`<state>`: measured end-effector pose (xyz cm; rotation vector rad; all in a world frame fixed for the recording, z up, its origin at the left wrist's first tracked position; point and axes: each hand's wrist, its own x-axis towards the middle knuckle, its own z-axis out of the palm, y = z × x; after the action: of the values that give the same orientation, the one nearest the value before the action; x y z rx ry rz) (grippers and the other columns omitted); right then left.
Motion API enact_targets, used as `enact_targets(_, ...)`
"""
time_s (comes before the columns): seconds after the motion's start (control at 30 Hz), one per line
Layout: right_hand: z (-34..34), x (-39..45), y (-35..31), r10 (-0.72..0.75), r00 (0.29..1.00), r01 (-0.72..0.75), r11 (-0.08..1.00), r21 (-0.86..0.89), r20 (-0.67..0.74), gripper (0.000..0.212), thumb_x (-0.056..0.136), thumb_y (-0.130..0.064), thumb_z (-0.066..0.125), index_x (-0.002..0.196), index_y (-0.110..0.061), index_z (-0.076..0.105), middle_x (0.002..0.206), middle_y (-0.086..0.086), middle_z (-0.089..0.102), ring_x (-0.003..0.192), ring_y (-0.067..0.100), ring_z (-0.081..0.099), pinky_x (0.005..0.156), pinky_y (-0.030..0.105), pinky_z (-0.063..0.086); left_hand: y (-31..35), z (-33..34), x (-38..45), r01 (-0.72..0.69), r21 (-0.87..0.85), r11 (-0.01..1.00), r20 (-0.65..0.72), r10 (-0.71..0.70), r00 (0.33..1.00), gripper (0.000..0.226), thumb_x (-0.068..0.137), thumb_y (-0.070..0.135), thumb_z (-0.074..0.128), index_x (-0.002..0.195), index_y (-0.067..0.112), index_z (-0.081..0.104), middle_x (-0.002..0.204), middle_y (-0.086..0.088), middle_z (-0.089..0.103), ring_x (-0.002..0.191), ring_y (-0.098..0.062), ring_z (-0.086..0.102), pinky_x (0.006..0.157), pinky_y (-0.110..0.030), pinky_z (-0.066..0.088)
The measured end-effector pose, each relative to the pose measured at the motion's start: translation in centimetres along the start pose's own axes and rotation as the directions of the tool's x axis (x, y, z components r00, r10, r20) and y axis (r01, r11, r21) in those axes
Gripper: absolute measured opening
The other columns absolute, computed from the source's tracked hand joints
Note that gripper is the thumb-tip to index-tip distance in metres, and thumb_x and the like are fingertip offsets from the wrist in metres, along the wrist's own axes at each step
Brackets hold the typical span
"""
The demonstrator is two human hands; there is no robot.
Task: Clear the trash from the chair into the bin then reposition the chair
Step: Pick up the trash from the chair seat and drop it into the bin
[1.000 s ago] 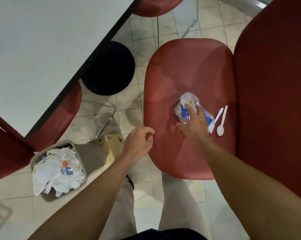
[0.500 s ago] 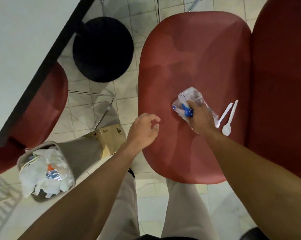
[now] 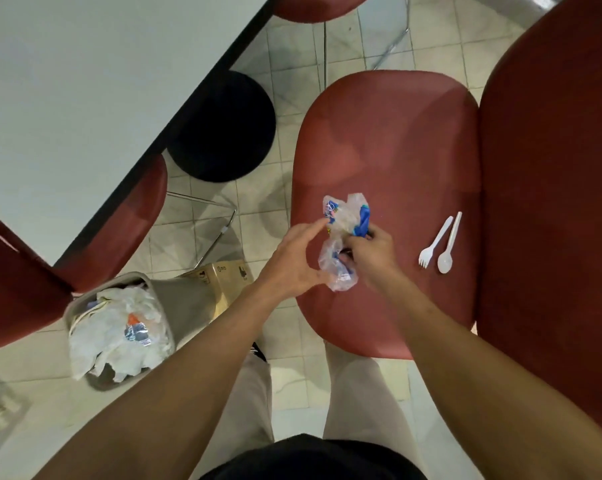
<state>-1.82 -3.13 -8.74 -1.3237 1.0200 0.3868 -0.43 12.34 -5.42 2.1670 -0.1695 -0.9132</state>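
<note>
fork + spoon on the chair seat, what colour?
Both white: fork and spoon, clearest in the head view.

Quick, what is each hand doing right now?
Left hand: open, fingers reaching to the crumpled plastic wrapper, index finger touching it.
Right hand: closed, gripping the wrapper above the red chair seat.

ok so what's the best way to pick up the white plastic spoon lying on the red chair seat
Pinch the white plastic spoon across its thin handle near the middle, coming straight down from above. It lies flat on the red chair seat, and the white plastic fork crowds its left, so its right side is freer.
</note>
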Motion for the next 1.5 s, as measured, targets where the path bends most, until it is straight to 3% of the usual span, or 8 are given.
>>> enact_targets(0.13,4.1,-5.4,0.1,0.064,0.992,-0.068,0.997,0.032,0.108,0.023,0.078,0.014,0.057,0.081,-0.007,0.064,0.079,0.017,0.067,0.068,0.029,0.065,0.068,0.039,0.058,-1.8,-2.3,-3.3,0.002,-0.074,0.997,0.053,0.002,0.999,0.119,0.059,0.030,0.090,0.147,0.049,0.013,0.157,0.010,0.006,0.143,-0.014,0.020,0.110,-0.034,0.035)
enact_targets(0.33,9.7,-10.2,1.5,0.126,0.953,-0.081,0.982,-0.170,0.275,0.012,0.082,0.001,0.066,0.089,-0.008,0.066,0.074,0.006,0.067,0.052,0.009,0.063,0.045,0.020,0.048,-6.4,-5.8,-8.8,-0.041,-0.199,0.979,-0.183,0.004,0.983,0.083,0.061,0.028,0.089,0.132,0.040,0.048,0.136,0.012,0.038,0.118,-0.010,0.048,0.098,-0.040,0.049)
enact_targets(0.6,18.4,-15.8,3.6,0.075,0.859,0.147,0.911,-0.385,0.506,0.031,0.079,-0.031,0.076,0.107,-0.020,0.068,0.094,-0.007,0.068,0.083,0.006,0.061,0.064,0.019,0.042,-13.9,-11.7,-16.8,0.025,-0.146,0.989,-0.427,-0.085,0.900,0.036,0.077,0.004,0.074,0.108,0.019,0.064,0.114,0.008,0.050,0.102,-0.013,0.055,0.076,-0.001,0.037)
enact_targets(0.77,23.5,-17.9,6.9,-0.211,0.820,0.450,0.812,-0.371,0.532,0.073,0.077,-0.027,0.080,0.139,-0.018,0.043,0.126,0.001,0.050,0.103,0.013,0.056,0.082,0.020,0.051,-19.5,-14.9,-20.8,0.166,-0.151,0.974,-0.581,-0.224,0.783,0.022,0.079,0.011,0.075,0.095,0.020,0.064,0.103,0.008,0.054,0.094,-0.011,0.052,0.076,-0.015,0.039)
enact_targets(0.9,26.4,-18.9,9.7,-0.405,0.589,0.808,0.273,-0.522,0.700,0.053,0.080,-0.027,0.069,0.131,-0.023,0.052,0.130,0.000,0.053,0.115,0.020,0.053,0.095,0.032,0.047,-22.4,-16.0,-22.6,0.206,-0.233,0.950,-0.597,-0.307,0.741,0.016,0.079,0.011,0.075,0.088,0.015,0.061,0.096,0.005,0.056,0.091,-0.019,0.057,0.081,-0.030,0.048)
enact_targets(1.03,28.5,-19.2,13.6,-0.315,0.373,0.907,-0.074,-0.415,0.872,0.057,0.076,-0.020,0.068,0.132,-0.020,0.054,0.138,0.009,0.051,0.125,0.031,0.049,0.101,0.043,0.044,-24.5,-16.1,-23.5,0.269,-0.284,0.920,-0.587,-0.389,0.710,0.012,0.081,0.013,0.071,0.086,0.013,0.060,0.086,0.001,0.060,0.080,-0.022,0.056,0.068,-0.025,0.040)
enact_targets(1.13,29.5,-19.1,14.8,-0.156,0.411,0.874,-0.214,-0.437,0.898,0.066,0.083,-0.021,0.061,0.145,-0.021,0.037,0.155,0.005,0.030,0.144,0.031,0.024,0.116,0.046,0.026,-25.9,-15.8,-23.3,0.361,-0.232,0.903,-0.571,-0.427,0.701,0.011,0.085,0.022,0.066,0.088,0.013,0.060,0.081,-0.001,0.061,0.076,-0.023,0.054,0.067,-0.025,0.037)
enact_targets(1.5,33.6,-17.3,17.1,0.066,0.566,0.747,-0.463,-0.477,0.822,0.057,0.098,-0.030,0.038,0.152,-0.025,0.019,0.161,0.000,0.013,0.148,0.030,0.007,0.117,0.049,0.012,-32.5,-14.6,-22.2,0.452,-0.049,0.891,-0.384,-0.435,0.815,0.030,0.093,0.031,0.049,0.112,0.019,0.068,0.117,-0.014,0.056,0.120,-0.029,0.044,0.102,-0.039,0.037)
